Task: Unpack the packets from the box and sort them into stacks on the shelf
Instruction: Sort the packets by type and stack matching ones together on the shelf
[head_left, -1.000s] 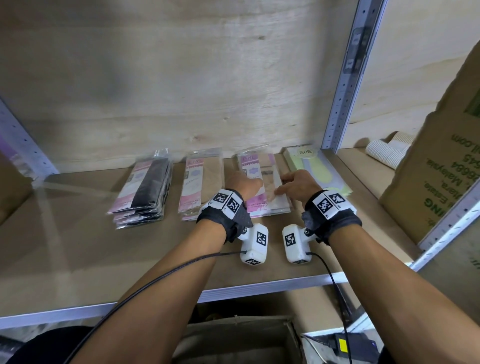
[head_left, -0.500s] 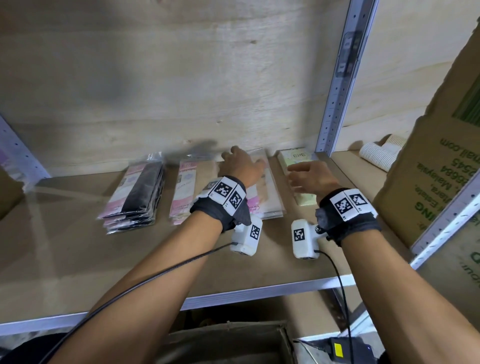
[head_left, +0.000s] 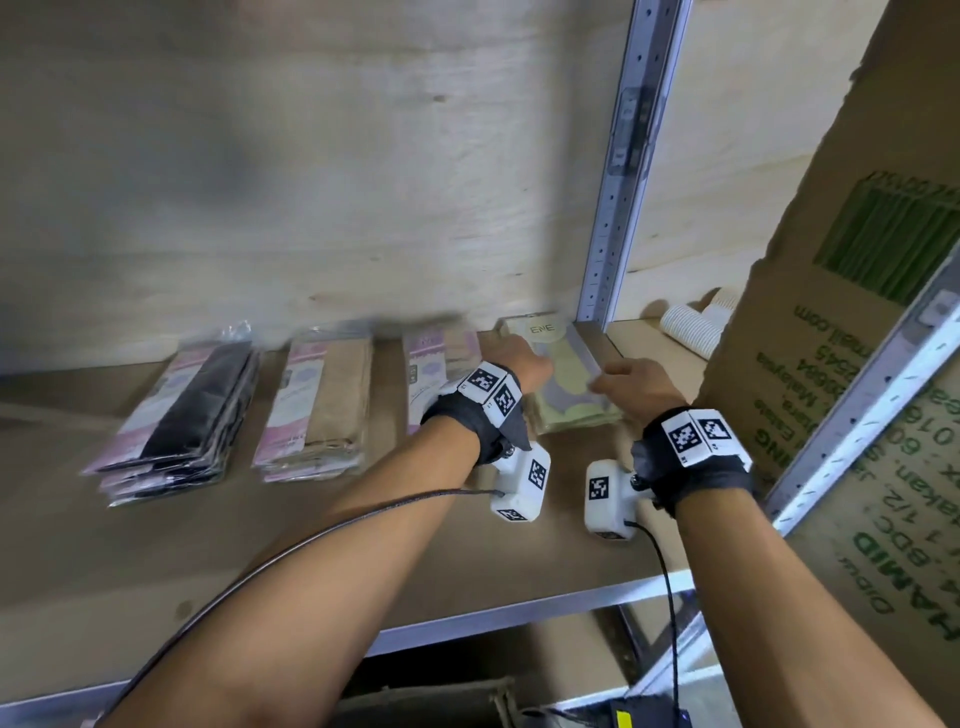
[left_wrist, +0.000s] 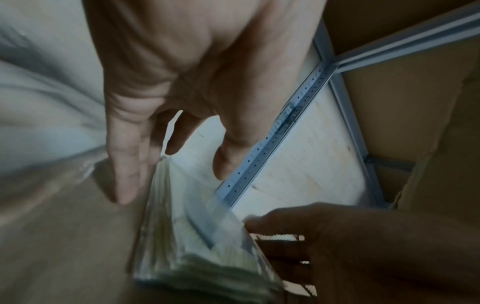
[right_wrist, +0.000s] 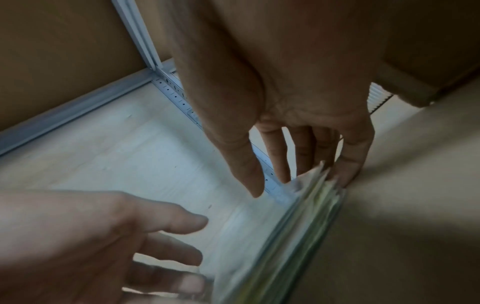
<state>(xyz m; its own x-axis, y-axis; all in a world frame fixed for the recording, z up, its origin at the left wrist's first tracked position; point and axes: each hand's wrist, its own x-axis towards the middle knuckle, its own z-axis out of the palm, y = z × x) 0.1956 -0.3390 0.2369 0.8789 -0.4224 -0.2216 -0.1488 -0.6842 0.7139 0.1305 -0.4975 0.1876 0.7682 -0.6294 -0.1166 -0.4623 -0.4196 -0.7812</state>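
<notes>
Four stacks of packets lie in a row on the shelf: black, beige and pink, pink and green. My left hand lies with straight fingers against the left side of the green stack, thumb above it. On the stack's right side, my right hand presses with straight fingers. Neither hand grips a packet. The wrist views are blurred.
A metal upright stands just behind the green stack. A big printed cardboard box fills the right. White ribbed rolls lie on the neighbouring shelf. A brown box sits below the shelf's front edge.
Both hands moved right, off the pink stack and onto the two sides of the green stack. The green stack now lies straighter, close to the upright.
</notes>
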